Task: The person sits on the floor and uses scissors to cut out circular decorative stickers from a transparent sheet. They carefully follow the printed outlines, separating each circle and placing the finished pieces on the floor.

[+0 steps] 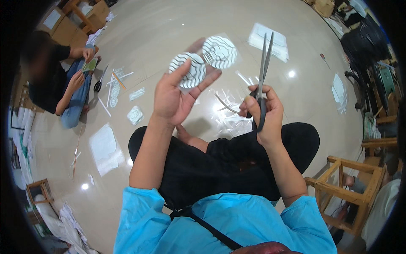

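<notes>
My left hand (173, 95) is closed on a piece of transparent film bearing two round white pieces with dark wavy lines. One round piece (188, 72) lies under my thumb; the other round piece (220, 52) extends beyond my fingers to the right. My right hand (268, 112) grips a pair of scissors (264, 67) by its black handles. The scissor blades point away from me, nearly together, and do not touch the film. Below and between my hands, transparent offcuts (234, 122) and strips lie scattered on the floor.
A stack of white sheets (270, 42) lies ahead. At left, another person (63, 80) sits holding a small greenish piece, with scissors (100, 82) and strips nearby. A patterned stack (135, 115) and white sheet (105, 146) lie left. A wooden stool (347, 192) stands right.
</notes>
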Available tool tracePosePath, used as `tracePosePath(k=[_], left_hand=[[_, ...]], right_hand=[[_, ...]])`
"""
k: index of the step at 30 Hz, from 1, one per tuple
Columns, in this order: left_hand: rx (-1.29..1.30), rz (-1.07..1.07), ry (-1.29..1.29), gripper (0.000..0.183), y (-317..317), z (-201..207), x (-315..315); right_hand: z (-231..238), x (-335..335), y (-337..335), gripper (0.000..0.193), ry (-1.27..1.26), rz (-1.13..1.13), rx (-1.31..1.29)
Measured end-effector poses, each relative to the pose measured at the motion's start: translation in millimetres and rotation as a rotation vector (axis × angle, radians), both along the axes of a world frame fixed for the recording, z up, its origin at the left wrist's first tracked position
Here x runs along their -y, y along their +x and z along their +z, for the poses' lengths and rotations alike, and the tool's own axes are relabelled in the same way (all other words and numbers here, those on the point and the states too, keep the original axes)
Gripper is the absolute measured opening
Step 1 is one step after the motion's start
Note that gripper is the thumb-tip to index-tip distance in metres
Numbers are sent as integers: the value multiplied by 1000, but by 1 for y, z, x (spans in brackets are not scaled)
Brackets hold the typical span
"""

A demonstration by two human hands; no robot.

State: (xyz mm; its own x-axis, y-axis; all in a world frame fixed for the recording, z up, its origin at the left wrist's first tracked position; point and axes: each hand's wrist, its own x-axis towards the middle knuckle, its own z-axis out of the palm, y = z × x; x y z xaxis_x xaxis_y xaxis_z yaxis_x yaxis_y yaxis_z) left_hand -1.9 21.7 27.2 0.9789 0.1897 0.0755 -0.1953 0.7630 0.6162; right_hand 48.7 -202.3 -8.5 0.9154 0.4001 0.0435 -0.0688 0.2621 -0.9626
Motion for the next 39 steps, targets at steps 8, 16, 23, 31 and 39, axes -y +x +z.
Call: tracePosePath(k=[8,16,23,31,39], left_hand=[[130,52,-154,51,-9,10,-41],[78,-67,-87,57,-10,8,-24],[67,-84,-96,51,-11,10,-11],[4,-104,0,56,-13,9,-9],[31,-105,0,56,-13,7,-9]], right_hand=[[-8,-13,-29,36,-146,410,31],[-3,-12,-31,34,-208,428,62],[2,-10,-28,33,-213,412,60],[4,-9,-26,34,-226,404,68],[5,-11,-26,33,-220,406,60]])
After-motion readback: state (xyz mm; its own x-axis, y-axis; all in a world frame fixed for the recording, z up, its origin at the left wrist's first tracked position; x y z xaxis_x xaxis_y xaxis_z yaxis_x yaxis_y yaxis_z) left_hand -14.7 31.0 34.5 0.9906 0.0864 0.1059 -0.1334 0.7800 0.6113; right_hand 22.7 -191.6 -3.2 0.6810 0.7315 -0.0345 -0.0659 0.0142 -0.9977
